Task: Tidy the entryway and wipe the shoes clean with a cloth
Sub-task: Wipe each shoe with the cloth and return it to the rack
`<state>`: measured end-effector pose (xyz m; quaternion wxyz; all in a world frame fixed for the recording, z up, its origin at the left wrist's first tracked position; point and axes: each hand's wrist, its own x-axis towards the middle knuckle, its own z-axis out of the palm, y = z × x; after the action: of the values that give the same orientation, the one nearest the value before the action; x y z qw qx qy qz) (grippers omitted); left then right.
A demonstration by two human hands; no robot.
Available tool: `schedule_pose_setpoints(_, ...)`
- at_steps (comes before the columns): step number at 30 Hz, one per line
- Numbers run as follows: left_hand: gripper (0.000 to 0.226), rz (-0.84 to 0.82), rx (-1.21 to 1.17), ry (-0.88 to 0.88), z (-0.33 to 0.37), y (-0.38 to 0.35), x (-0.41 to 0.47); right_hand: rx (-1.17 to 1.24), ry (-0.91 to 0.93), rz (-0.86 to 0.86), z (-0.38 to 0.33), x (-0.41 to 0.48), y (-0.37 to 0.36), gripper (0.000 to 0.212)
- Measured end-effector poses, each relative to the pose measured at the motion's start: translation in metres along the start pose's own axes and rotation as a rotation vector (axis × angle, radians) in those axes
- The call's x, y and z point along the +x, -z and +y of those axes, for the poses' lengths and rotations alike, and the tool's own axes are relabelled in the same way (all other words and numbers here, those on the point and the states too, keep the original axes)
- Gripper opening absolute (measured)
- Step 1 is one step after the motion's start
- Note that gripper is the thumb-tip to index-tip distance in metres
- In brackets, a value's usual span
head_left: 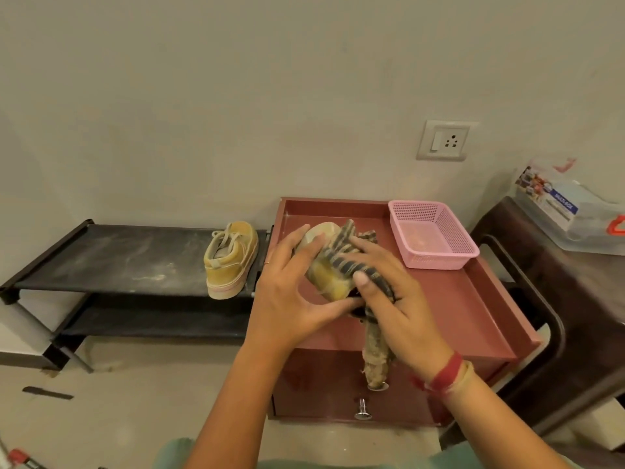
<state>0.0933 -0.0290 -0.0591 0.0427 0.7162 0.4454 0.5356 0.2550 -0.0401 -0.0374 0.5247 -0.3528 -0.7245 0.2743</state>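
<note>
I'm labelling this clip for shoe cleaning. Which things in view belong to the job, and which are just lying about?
Part of the job:
- yellow shoe held in the left hand, sole up
- striped dark cloth under the right hand, on that shoe
- second yellow lace-up shoe on the black shoe rack

Lying about:
- pink plastic mesh basket
- reddish drawer cabinet
- clear plastic box

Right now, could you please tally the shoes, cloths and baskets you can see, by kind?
Shoes: 2 (yellow shoe on the rack; yellow shoe in the hands)
Cloths: 1 (striped cloth)
Baskets: 1 (pink basket)
Total: 4
</note>
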Motion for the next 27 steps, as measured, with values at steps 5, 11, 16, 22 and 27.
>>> schedule_pose_setpoints(5,0.081,0.029,0.027,-0.008,-0.004,0.000,-0.002,0.106,-0.124,0.032,0.008,0.007,0.006,0.032)
schedule_pose_setpoints(11,0.073,0.040,0.013,-0.004,0.000,-0.002,0.001,-0.005,-0.007,-0.034,0.000,0.008,-0.003,0.022)
schedule_pose_setpoints(16,0.079,0.052,0.040,-0.026,-0.002,-0.001,-0.002,0.038,-0.089,-0.028,0.002,0.011,0.002,0.026)
schedule_pose_setpoints(22,0.079,0.063,0.049,-0.036,-0.001,0.000,-0.002,0.002,-0.135,-0.055,0.007,0.016,0.006,0.036)
schedule_pose_setpoints(27,0.075,0.054,0.026,-0.029,0.001,-0.001,0.000,-0.048,-0.073,-0.059,0.003,0.016,0.006,0.025)
